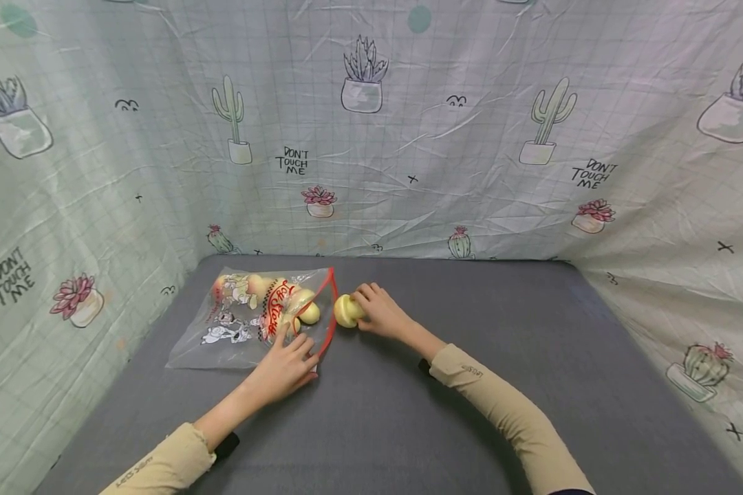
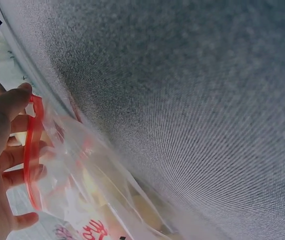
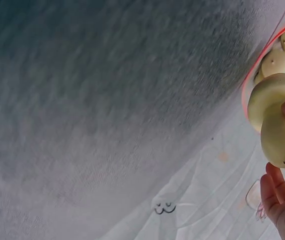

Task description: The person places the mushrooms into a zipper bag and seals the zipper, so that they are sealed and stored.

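Note:
A clear zip bag (image 1: 188, 347) with a red zip edge and red print lies at the left of the grey surface. Several pale yellow rounded pieces (image 3: 277, 63) are inside it, with an orange-red one at the far end. My left hand (image 1: 287, 368) holds the near corner of the bag's mouth; in the left wrist view the thumb (image 2: 16, 100) is at the red edge, fingers behind the film. Just outside the mouth, my right hand (image 1: 380, 311) grips a pale yellow mushroom-shaped piece (image 1: 347, 311), its rounded cap towards the bag and a dark spot on its stem end.
A grey cloth-like surface (image 1: 470, 399) extends right and in front of the bag. Pale curtains (image 1: 408, 137) with printed cacti hang at the back and both sides. The bag's far end lies near the left side of the surface.

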A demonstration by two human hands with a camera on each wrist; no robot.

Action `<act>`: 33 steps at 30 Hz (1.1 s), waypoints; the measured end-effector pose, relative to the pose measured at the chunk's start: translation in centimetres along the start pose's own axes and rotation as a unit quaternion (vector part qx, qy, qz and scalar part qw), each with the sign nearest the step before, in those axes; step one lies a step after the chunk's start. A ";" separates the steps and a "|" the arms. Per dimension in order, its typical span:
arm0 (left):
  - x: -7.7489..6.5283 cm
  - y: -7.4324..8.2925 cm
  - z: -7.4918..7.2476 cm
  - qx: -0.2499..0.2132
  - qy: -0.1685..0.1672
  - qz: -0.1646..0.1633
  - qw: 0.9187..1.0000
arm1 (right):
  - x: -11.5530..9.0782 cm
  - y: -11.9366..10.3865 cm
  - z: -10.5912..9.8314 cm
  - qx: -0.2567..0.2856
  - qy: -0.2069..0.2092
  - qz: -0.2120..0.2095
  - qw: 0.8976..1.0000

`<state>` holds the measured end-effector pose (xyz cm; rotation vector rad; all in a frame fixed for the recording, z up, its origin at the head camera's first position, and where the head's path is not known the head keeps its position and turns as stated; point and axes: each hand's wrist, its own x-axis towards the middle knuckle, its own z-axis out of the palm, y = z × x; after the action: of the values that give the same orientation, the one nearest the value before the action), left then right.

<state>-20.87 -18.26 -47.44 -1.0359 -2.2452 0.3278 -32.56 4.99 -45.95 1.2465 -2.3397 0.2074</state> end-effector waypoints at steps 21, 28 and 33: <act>-0.1 0.5 -0.2 0.013 -0.014 -0.007 1.000 | 0.9 -3.1 0.3 -0.032 -0.032 -0.028 0.999; -0.1 0.6 -0.1 0.015 -0.008 -0.009 1.000 | 1.3 -3.8 0.4 -0.029 -0.034 -0.036 0.998; -0.1 0.6 -0.2 0.003 -0.005 -0.013 1.000 | 1.7 -4.4 0.7 -0.028 -0.047 -0.045 0.997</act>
<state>-20.37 -17.97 -47.62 -1.0039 -2.2632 0.3292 -30.04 1.01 -46.16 1.3587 -2.3449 0.0535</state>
